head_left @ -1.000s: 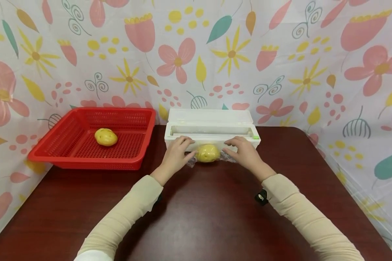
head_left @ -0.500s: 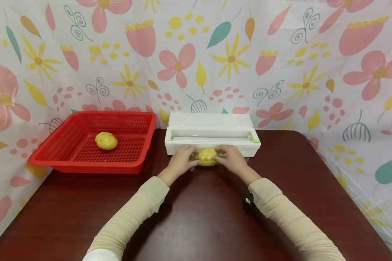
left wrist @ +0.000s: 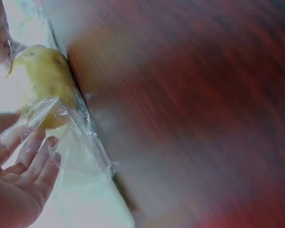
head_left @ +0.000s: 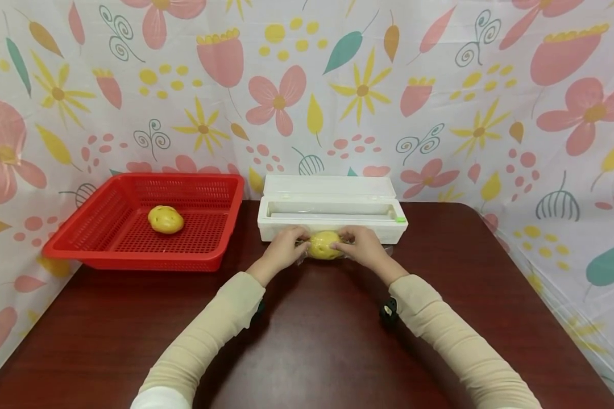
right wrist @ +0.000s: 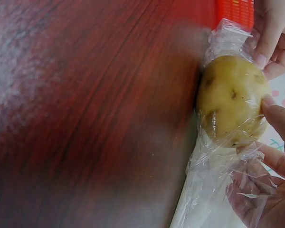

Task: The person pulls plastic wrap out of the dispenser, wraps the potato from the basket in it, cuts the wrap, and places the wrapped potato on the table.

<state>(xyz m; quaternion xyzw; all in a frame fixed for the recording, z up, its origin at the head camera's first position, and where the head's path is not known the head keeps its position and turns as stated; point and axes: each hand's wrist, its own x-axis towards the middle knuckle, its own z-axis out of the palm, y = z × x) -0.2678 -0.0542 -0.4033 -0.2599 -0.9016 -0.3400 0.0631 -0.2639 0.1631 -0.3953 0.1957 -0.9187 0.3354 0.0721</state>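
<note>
A yellow potato (head_left: 324, 245) in clear cling film (right wrist: 199, 173) sits against the front of the white cling film dispenser (head_left: 384, 232). My left hand (head_left: 285, 247) holds its left end, fingers behind the loose film there. My right hand (head_left: 364, 245) holds the other end, its thumb pressed on the near side of the potato. In the right wrist view, crumpled film sticks out past both ends of the potato (right wrist: 232, 99). The left wrist view shows film draped over the left fingers (left wrist: 35, 154). Fingertips behind the potato are partly hidden.
The dispenser's lid (head_left: 330, 186) stands raised at the back, with a roll inside. A red plastic basket (head_left: 225, 227) at the left holds a second potato (head_left: 166, 220). Dark wooden table (head_left: 317, 341) lies in front; a floral curtain (head_left: 307, 85) hangs behind.
Both hands have come inward from the film ends onto the potato since a second ago. Over the last half second they have hardly moved.
</note>
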